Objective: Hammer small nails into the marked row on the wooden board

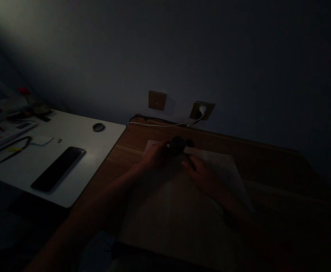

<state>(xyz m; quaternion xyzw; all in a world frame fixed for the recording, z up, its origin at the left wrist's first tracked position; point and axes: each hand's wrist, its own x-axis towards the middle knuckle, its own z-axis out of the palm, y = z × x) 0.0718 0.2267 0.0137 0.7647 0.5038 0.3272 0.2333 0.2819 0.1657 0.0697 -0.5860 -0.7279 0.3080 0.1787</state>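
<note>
In the dim head view, a dark object with a round body [177, 146] and a smaller rounded part at its right is held up above a pale board [165, 211]. My left hand [157, 154] is closed around its left side. Just to the right and nearer me, my right hand [201, 172] has its fingers curled below the object's smaller part. Whether those fingers grip the object or something thin is too dark to make out. A printed, light sheet [224, 164] lies beneath the hands on the wooden tabletop [120, 153].
On the white table [97, 151] at left lie a black phone [59, 169], a small round tin or lid [98, 127] and a dark looped cable [20, 145]. A white plug [202, 109] sits in the wall socket, its cord running left along the wall. A second wall plate [157, 100] is beside it.
</note>
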